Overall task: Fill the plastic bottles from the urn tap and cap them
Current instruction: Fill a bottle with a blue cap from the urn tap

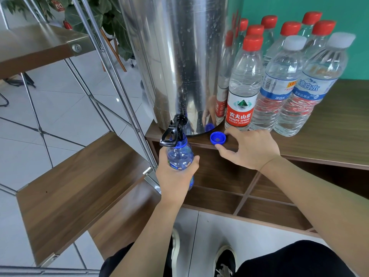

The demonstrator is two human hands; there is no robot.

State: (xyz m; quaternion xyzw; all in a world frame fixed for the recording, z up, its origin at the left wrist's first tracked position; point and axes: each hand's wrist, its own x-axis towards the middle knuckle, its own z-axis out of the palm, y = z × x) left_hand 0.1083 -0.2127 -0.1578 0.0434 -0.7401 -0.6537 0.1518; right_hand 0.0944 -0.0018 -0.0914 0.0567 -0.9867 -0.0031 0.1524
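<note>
Your left hand [175, 176] wraps around the blue bottle [180, 156], fingers and thumb curled on its body, holding it upright with its open neck right up under the black tap [175, 128] of the steel urn [179, 56]. The tap's handle sticks out toward you just above the bottle's shoulder; whether water is running, you can't tell from here.

Your right hand [251, 148] sits on the front edge of the wooden counter [329, 140], thumb and forefinger spread apart, relaxed, one fingertip just beside the blue cap [218, 138]. That cap lies open side up on the counter, near the urn's base, not pinched.

To the right of the urn stands a cluster of capped bottles: a red-label bottle [244, 86] in front with a red cap, touching two white-capped bottles [295, 86] with blue labels, and more red-capped bottles [289, 29] packed behind against the teal wall [289, 7].

Below the counter you see open wooden compartments [259, 196]. On your left, a wooden shelf [79, 186] on a metal frame, tiled floor [60, 108] beneath it, and a leafy plant [95, 15] behind the urn.
</note>
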